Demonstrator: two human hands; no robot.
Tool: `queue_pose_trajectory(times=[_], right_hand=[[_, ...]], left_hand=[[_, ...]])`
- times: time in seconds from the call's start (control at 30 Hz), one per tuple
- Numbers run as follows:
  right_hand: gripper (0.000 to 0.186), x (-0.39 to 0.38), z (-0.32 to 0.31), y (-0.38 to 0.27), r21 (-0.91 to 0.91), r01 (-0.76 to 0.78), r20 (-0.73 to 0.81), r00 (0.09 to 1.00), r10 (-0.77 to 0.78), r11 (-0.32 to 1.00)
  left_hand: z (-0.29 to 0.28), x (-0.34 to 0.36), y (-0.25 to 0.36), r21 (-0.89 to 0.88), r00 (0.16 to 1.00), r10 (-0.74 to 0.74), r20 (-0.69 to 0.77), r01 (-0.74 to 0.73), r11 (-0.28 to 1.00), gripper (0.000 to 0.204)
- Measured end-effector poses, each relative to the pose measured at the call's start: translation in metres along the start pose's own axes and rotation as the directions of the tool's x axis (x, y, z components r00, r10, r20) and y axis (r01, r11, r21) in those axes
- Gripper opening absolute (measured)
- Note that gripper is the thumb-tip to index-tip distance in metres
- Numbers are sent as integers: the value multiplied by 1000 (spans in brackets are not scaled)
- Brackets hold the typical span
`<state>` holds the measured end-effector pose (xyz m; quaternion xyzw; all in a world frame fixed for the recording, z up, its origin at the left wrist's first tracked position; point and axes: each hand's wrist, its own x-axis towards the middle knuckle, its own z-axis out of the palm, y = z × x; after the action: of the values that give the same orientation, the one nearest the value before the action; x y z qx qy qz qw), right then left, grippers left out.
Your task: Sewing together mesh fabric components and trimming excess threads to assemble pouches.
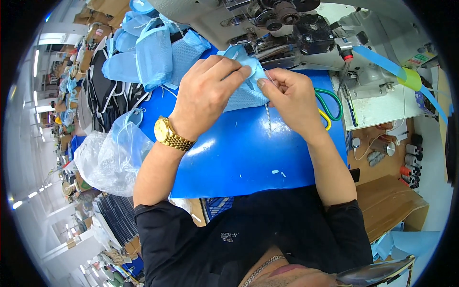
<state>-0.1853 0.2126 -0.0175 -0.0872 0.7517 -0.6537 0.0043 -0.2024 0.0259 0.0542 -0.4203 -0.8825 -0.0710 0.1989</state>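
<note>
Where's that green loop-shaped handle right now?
Right of centre in the head view: the green handle lies on the shiny blue tabletop, just right of the bare right hand, beside a yellow loop.

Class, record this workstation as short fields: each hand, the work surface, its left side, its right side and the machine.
Left hand: pinching light-blue mesh fabric
Right hand: pinching at the fabric's right edge
Surface: blue tabletop
Left side: light-blue mesh pieces, clear plastic bag
Right side: green loop, yellow loop
Machine: sewing machine, beyond the hands
</note>
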Motion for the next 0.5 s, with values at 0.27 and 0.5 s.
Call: queue_pose_trajectory(times=[0.27, 0.5], right_hand=[[17, 3, 3, -2, 185, 14, -50, 999, -5, 983], [16, 7, 2, -4, 122, 37, -60, 998, -30, 992]], left_hand=[[3, 1, 7, -3, 995, -100, 13, 100, 995, 29], [9, 4, 12, 40, 994, -101, -52, 103, 994, 27]])
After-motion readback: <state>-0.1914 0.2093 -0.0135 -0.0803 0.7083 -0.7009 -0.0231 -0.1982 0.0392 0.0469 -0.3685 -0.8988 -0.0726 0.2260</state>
